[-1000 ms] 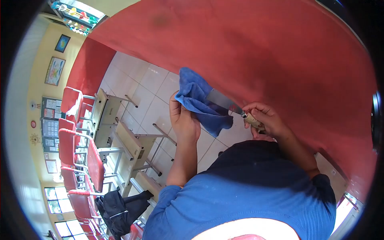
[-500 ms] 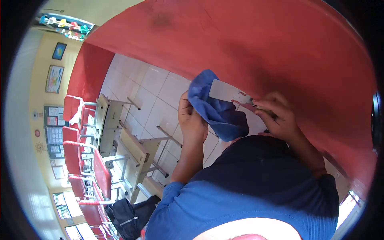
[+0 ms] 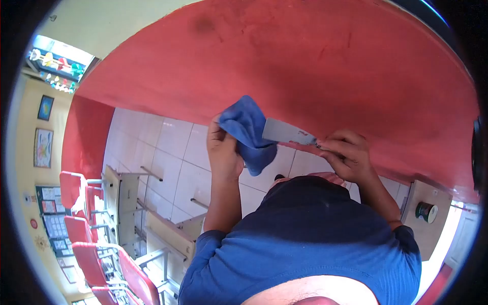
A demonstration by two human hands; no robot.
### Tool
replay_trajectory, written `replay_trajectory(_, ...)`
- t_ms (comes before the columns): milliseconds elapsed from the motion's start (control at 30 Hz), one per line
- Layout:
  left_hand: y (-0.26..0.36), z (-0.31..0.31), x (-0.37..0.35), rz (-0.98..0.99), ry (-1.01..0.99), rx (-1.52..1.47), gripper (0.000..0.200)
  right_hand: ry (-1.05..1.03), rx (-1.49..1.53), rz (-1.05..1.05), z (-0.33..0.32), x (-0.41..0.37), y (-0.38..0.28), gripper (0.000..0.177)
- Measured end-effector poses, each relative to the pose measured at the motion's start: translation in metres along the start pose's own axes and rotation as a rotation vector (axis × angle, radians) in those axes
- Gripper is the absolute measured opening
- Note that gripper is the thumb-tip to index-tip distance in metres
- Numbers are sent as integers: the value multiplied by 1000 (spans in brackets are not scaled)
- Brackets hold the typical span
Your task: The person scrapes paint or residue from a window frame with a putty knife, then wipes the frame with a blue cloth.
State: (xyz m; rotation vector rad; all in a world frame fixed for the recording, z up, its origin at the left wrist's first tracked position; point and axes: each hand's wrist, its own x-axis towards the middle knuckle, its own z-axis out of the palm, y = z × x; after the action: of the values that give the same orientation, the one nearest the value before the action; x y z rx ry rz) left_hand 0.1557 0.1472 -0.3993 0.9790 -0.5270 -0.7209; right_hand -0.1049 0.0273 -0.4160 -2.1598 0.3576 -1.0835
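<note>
My left hand [image 3: 223,154] is closed on a blue cloth [image 3: 247,126], which hangs in folds below the fingers. My right hand [image 3: 348,154] grips the handle end of a putty knife [image 3: 288,132]. Its wide metal blade points left, with reddish paint marks near the handle, and the tip meets the edge of the cloth in this view. Most of the handle is hidden in my fingers. Both hands are in front of my chest, close to the red wall [image 3: 305,61], which carries dark smudges and scratches.
Red chairs [image 3: 81,231] and wooden desks [image 3: 122,188] stand on the left over a white tiled floor [image 3: 175,137]. On the right, a dark spool-like can [image 3: 426,212] rests on a wooden surface [image 3: 434,195]. Pictures [image 3: 44,147] hang on the far yellow wall.
The view has turned, bringing the can at right into sight. The cloth has come off the blade's face and now hangs narrower, left of the blade tip. Both hands keep their holds.
</note>
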Motion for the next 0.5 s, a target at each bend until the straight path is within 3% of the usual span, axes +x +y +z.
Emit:
replay_trajectory(67, -3, -16, 9, 14, -190, 260, 27, -22, -94, -78, 11, 5, -5, 32)
replay_trajectory(167, -8, -27, 26, -35, -224, 286, 30, 44, -279, -120, 0, 6, -17, 30)
replay_trajectory(233, -3, -21, 38, -19, -163, -85, 29, 190, -343, -92, -32, 7, -31, 28)
replay_trajectory(300, 13, -6, 54, 89, -105, -191, 27, 355, -338, -82, -75, 10, -50, 26)
replay_trajectory(367, 42, 23, 66, 224, -160, -345, 25, 438, -413, -189, -115, 25, -77, 26)
replay_trajectory(433, 66, 59, 80, 543, -178, -368, 25, 456, -504, -334, -162, 47, -108, 28)
replay_trajectory(500, 89, 99, 84, 871, -131, -361, 28, 432, -775, -335, -202, 67, -149, 30)
